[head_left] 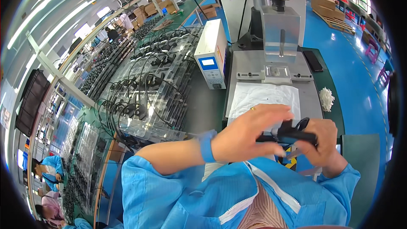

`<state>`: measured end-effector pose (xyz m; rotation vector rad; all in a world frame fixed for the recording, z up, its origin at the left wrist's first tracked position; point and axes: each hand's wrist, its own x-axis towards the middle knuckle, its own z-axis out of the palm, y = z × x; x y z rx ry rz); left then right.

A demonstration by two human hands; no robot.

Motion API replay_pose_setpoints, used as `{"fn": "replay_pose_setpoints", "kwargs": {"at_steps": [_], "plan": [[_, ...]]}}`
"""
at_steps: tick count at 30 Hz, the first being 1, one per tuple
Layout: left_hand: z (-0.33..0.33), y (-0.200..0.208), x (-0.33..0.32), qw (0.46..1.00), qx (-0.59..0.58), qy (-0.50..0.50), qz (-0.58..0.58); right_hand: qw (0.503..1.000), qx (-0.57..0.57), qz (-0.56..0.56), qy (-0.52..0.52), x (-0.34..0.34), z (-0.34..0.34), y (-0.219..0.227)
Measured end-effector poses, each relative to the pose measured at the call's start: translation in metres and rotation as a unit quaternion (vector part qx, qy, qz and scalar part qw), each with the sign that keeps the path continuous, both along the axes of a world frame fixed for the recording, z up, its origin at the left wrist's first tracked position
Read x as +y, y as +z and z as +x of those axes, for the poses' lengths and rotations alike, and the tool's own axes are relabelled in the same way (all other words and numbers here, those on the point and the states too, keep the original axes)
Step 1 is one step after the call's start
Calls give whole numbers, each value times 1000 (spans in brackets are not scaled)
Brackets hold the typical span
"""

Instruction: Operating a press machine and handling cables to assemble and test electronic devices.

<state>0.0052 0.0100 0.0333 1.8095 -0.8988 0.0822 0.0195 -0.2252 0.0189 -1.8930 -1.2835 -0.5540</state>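
- Trays [163,97] of clear plastic are laid in rows along the bench on the left; black corded parts [140,110] are held in their compartments, too many and too tangled to be counted.
- One small heap of white pieces [326,99] is seen loose on the green mat right of the press, in no container.
- One press machine [280,29] is stood at the bench's far side, with one white control box [211,55] just beside it on the left and one white sheet [263,95] spread before it.
- One black part [290,135] is held between both hands, above the bench's near edge and close to the chest.
- The left hand [246,135] is curled over the part's left end, fingers closed on it; a blue band [206,146] is worn at its wrist.
- The right hand [324,142] is closed around the right end, fingers wrapped beneath.
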Motion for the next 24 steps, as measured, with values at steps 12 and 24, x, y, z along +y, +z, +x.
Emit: {"fn": "replay_pose_setpoints", "kwargs": {"at_steps": [12, 24], "plan": [[-3, -10, -21, 849, -452, 227, 154, 875, 430, 211, -76, 21, -8, 0], [2, -8, 18, 931, -351, 97, 0, 973, 208, 69, -76, 7, 1, -12]]}}
